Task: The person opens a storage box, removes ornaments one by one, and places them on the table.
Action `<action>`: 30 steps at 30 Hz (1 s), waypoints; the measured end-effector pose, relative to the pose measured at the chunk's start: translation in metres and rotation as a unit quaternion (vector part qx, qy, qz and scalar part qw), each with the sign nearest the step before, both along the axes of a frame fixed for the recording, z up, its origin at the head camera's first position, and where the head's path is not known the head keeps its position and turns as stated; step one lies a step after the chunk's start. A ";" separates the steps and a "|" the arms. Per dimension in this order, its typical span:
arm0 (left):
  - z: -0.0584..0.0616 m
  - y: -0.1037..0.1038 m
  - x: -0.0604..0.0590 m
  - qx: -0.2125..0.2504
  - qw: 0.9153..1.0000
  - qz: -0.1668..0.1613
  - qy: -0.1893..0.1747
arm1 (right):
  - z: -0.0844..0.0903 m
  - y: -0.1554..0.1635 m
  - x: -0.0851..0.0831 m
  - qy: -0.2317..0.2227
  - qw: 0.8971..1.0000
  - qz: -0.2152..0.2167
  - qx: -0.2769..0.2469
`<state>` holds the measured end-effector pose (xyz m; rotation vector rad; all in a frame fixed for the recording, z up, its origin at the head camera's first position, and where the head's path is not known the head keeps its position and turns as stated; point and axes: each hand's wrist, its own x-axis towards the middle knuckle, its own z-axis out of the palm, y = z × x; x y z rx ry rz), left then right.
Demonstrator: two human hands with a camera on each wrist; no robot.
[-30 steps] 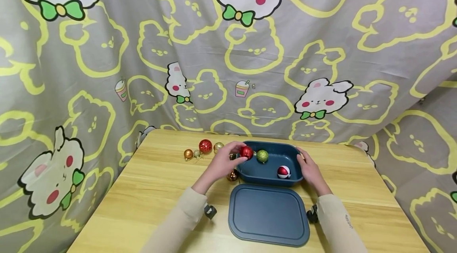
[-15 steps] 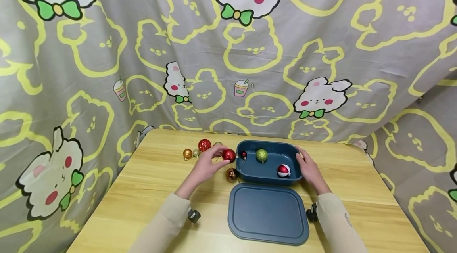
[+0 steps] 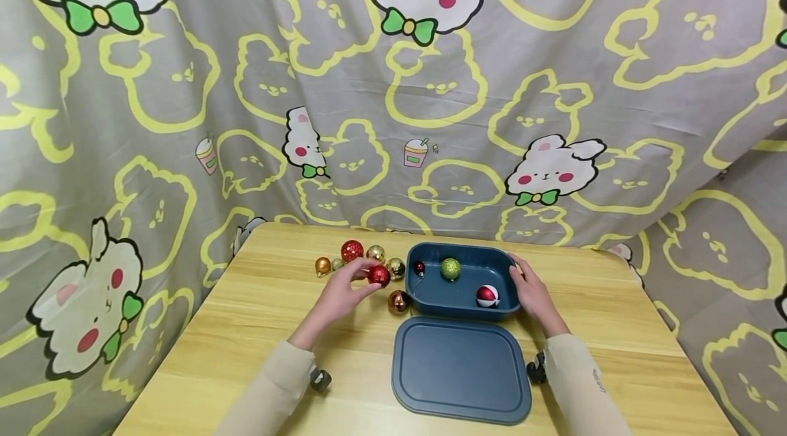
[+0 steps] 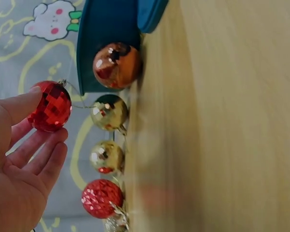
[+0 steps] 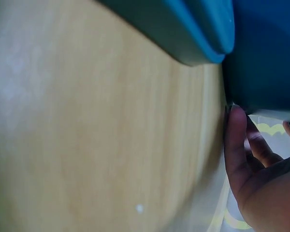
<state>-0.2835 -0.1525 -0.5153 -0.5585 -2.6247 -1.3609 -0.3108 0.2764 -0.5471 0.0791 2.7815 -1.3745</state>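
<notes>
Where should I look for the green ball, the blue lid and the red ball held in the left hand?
Green ball (image 3: 451, 270): head view, middle of its glittery surface.
Blue lid (image 3: 461, 369): head view, its flat top.
Held red ball (image 4: 53, 106): left wrist view, its faceted side.

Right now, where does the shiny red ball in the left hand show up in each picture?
Head: the red ball is below the picture's centre, slightly left, held by the left hand.
Left wrist: the red ball is at the left, about mid-height.
Right wrist: not in it.
Shared landmark: the blue box, also at top in left wrist, top right in right wrist.
</notes>
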 end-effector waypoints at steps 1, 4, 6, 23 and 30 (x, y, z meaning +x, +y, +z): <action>-0.001 -0.002 0.001 0.000 1.000 0.003 -0.003 | 0.000 0.000 0.000 -0.001 1.000 0.000 -0.001; -0.003 -0.006 0.003 0.001 1.000 0.012 -0.019 | 0.000 -0.001 0.000 -0.002 1.000 0.001 -0.001; -0.004 -0.008 0.004 -0.001 1.000 0.011 -0.023 | -0.001 -0.001 0.000 -0.002 1.000 0.001 -0.003; -0.020 -0.017 0.004 -0.032 0.999 -0.008 -0.039 | -0.001 -0.001 0.001 0.010 1.000 -0.001 -0.003; -0.021 -0.016 0.005 -0.045 0.998 -0.002 -0.052 | 0.000 0.000 0.001 0.002 1.000 0.001 -0.002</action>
